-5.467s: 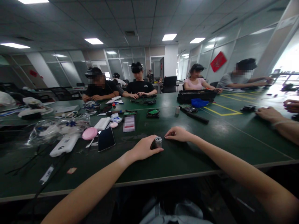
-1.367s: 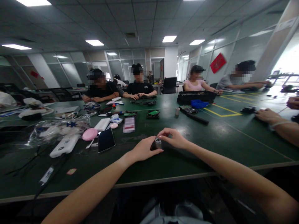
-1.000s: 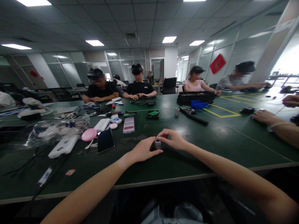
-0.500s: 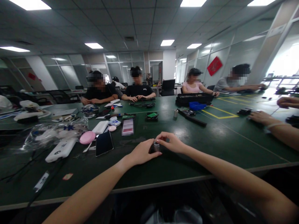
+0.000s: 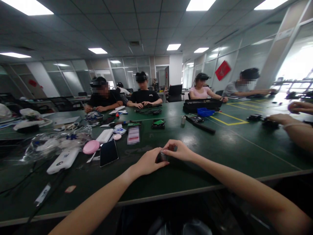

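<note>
A small grey metal cylinder (image 5: 163,157) stands upright on the green table in front of me. My left hand (image 5: 148,161) is curled round its left side, the thumb along the near face. From the right, my right hand (image 5: 180,151) has thumb and fingertips pinched at the cylinder's top rim. Whatever lies between those fingertips is too small to make out. Beyond my hands lie a green circuit board in a dark frame (image 5: 158,123) and a second, similar cylinder (image 5: 183,120).
To my left lie a black phone (image 5: 109,153), a pink round case (image 5: 91,147), a white power bank (image 5: 63,160) and clear plastic bags (image 5: 49,140). Ahead are a blue tray (image 5: 205,112) and a black bar (image 5: 204,127). Other people sit around the table; a co-worker's arms (image 5: 298,130) reach in at right.
My hands stay round the cylinder, with only slight finger movement at its top. The view has shifted slightly. At right, the co-worker's nearer hand has moved onto a dark part.
</note>
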`<state>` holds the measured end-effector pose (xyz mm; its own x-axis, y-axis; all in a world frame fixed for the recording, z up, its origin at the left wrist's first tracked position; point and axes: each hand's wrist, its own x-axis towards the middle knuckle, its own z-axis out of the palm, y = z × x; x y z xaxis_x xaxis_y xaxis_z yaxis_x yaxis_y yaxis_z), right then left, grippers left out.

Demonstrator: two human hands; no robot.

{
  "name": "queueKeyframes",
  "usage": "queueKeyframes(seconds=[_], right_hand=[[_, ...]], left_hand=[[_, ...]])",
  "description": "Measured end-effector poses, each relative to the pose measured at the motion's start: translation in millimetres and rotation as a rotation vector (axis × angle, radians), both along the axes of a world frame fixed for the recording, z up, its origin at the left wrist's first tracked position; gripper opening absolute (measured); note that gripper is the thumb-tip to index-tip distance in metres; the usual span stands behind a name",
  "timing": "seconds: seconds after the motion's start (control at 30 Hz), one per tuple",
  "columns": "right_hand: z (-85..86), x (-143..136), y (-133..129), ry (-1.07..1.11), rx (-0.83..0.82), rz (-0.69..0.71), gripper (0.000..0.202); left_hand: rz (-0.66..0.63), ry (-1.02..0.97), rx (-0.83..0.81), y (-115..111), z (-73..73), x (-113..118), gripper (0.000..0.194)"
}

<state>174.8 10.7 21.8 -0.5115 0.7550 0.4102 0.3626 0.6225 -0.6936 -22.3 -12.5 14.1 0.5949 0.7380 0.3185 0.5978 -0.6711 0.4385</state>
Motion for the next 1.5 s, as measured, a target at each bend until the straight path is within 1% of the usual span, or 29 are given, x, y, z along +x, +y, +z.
queueKeyframes(seconds=[0.17, 0.33, 0.43, 0.5, 0.6, 0.7, 0.73, 0.8, 0.9, 1.03, 1.13, 1.27, 1.37, 1.5], right_hand=[[2.6, 0, -2, 0.001, -0.003, -0.01, 0.033], [5.7, 0, -7, 0.005, 0.025, 0.002, 0.029], [7.8, 0, -6, 0.011, 0.038, -0.001, 0.029], [8.4, 3, -1, 0.027, 0.048, -0.025, 0.03], [6.4, 13, 14, 0.025, 0.095, -0.121, 0.033], [0.7, 28, 30, -0.124, 0.133, -0.225, 0.031], [-1.7, 33, 35, -0.208, 0.124, -0.223, 0.029], [-6.3, 40, 41, -0.348, 0.071, -0.173, 0.025], [-10.9, 45, 44, -0.41, 0.006, -0.142, 0.025], [-13.6, 43, 44, -0.396, -0.003, -0.192, 0.033], [-16.2, 41, 45, -0.38, -0.016, -0.234, 0.03], [-18.4, 39, 48, -0.312, -0.023, -0.216, 0.024], [-13.2, 33, 44, -0.172, 0.007, -0.221, 0.024], [0.9, 20, 28, 0.074, 0.053, -0.224, 0.026]], left_hand=[[0.01, -0.002, -0.012, 0, -0.2, 0, 0.035], [0.011, -0.001, -0.025, -2, 2.7, 1, 0.036], [0.033, -0.004, -0.036, -3, 4.2, 2, 0.038], [0.048, 0.002, -0.048, -4, 5.1, 2, 0.038], [0.038, 0.007, -0.06, -5, 6.9, 2, 0.036], [0.029, 0.001, -0.066, -7, 9.0, 2, 0.038], [0.029, -0.002, -0.068, -7, 9.6, 2, 0.038], [0.028, -0.009, -0.078, -7, 10.5, 3, 0.038], [0.035, -0.018, -0.099, -7, 11.4, 3, 0.039], [0.045, -0.026, -0.127, -8, 12.7, 3, 0.038], [0.042, -0.035, -0.127, -9, 14.1, 4, 0.037], [0.054, -0.023, -0.138, -10, 14.6, 4, 0.036], [0.057, -0.029, -0.128, -8, 12.8, 4, 0.036], [0.057, -0.043, -0.118, -6, 8.3, 4, 0.034]])
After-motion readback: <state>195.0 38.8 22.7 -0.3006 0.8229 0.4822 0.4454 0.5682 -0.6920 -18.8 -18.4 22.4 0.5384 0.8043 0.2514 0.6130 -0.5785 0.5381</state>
